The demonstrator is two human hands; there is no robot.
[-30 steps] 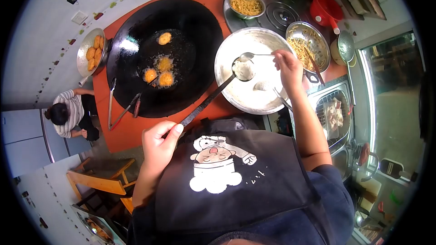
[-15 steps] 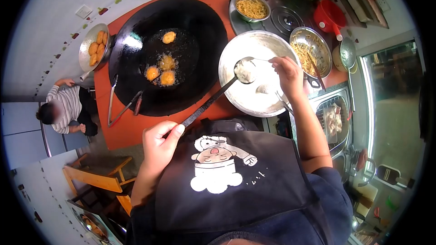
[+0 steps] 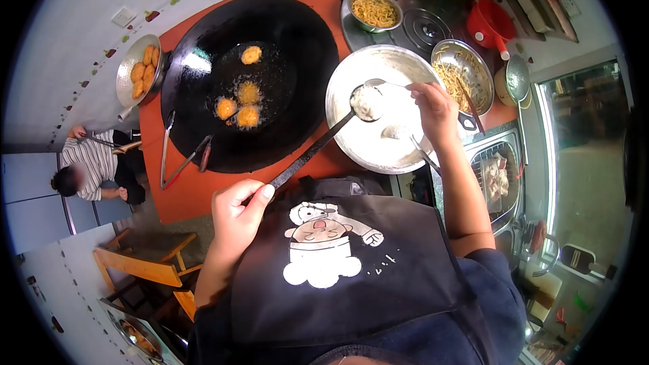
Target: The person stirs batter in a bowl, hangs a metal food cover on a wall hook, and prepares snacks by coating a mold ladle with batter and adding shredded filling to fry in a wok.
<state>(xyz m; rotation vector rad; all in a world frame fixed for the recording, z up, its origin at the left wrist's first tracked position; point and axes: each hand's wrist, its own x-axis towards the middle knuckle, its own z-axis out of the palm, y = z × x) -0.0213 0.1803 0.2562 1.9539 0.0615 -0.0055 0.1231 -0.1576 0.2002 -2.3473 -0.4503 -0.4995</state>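
Left hand [image 3: 238,213] gripped the ladle [image 3: 311,152] low on its handle, smart imo since the mid-frame batter [image 3: 367,103] looked soft and gloopy, while right hand [image 3: 437,112] pinched a spoon [image 3: 388,84].

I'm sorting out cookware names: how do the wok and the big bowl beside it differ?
The wok is black, while the big bowl is pale and silvery. The wok is wider than the big bowl. The wok contains four golden pieces in bubbling oil; the big bowl contains a white mixture. Both are round and uncovered.
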